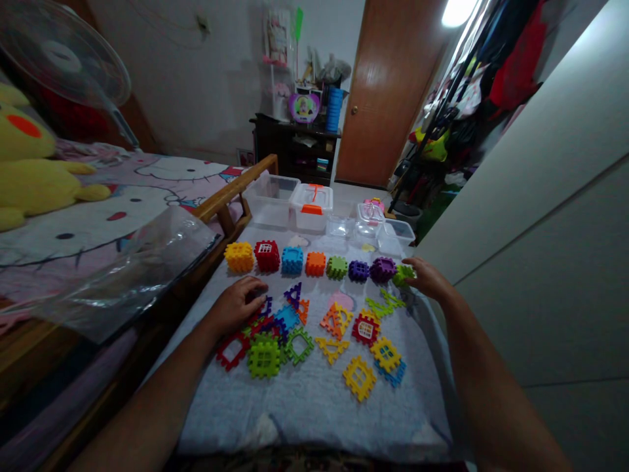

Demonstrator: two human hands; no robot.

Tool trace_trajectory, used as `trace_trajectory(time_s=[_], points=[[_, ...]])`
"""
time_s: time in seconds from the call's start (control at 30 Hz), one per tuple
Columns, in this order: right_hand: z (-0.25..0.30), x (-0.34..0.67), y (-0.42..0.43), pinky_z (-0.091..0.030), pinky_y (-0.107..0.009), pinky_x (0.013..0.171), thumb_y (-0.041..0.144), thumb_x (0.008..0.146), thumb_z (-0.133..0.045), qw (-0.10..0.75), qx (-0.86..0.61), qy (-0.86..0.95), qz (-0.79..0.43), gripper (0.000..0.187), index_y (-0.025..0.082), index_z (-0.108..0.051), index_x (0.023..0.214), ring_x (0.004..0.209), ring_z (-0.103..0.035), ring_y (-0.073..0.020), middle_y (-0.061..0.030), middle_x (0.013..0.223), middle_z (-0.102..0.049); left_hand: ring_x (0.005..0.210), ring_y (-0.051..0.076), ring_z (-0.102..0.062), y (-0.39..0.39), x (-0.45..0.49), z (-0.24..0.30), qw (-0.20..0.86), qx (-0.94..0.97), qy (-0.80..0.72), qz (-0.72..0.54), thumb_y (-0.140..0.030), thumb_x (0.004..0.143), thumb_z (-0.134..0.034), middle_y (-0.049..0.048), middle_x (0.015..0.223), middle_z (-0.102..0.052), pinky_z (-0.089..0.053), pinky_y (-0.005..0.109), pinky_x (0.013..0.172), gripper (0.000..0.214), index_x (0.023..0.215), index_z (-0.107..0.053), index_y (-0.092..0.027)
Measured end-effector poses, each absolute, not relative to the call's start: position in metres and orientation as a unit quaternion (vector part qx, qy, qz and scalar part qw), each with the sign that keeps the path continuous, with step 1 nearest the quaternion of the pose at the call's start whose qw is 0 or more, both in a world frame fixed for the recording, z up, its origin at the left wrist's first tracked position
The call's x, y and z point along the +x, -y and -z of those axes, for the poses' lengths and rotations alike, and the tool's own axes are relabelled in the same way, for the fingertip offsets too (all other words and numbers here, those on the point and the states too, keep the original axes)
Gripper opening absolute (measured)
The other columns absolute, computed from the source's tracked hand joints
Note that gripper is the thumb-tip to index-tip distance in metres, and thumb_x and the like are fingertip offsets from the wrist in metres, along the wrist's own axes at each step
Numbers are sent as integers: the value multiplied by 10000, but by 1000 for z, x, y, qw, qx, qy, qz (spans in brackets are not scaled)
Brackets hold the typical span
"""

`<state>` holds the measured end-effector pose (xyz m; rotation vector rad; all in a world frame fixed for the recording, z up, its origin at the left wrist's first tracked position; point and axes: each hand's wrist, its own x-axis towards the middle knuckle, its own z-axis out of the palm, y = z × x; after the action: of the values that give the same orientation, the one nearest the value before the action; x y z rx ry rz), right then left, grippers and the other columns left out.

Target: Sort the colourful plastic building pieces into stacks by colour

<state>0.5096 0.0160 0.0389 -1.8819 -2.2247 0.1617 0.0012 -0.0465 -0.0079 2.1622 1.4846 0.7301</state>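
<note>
A row of assembled plastic cubes stands on a pale blanket: yellow, red, blue, orange, green, and two purple ones. My right hand is closed on a light green cube at the row's right end. My left hand rests with curled fingers on a heap of loose flat puzzle tiles, touching a purple one. More flat tiles in yellow, red, orange and green lie spread in front.
Clear plastic storage boxes and a lidded box with an orange latch stand behind the cubes. A bed with a wooden rail, a crumpled clear plastic bag and a yellow plush toy are left. A white wall is right.
</note>
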Motion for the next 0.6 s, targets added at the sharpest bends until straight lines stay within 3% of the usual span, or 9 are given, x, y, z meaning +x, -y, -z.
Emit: trace_trajectory(time_s=[0.13,0.33,0.6], points=[[-46,507,4,-510,-396,895,240,741,-660,172,-655,735,-30,411,167,-635,1144,1016,-640,-270,-143,1173,-644,994,253,-635,47,2,5,209,775,-536,-263,-445,837,-550,87,1056,-678,-498,376,914,333,1001,-678,-185],[-43,473,53,-517,-335,710,306,805,-589,190,-650,726,-118,158,211,-651,914,780,-651,-217,-73,884,-687,985,250,-640,48,3,5,211,771,-536,-272,-439,829,-565,85,1055,-688,-500,381,914,323,1001,-685,-192],[-18,431,73,-458,-421,949,257,759,-597,195,-593,773,-112,313,181,-665,1055,1051,-587,-272,-124,1111,-642,879,231,-650,50,5,2,186,753,-568,-276,-427,819,-563,68,964,-690,-523,342,833,299,955,-685,-190]])
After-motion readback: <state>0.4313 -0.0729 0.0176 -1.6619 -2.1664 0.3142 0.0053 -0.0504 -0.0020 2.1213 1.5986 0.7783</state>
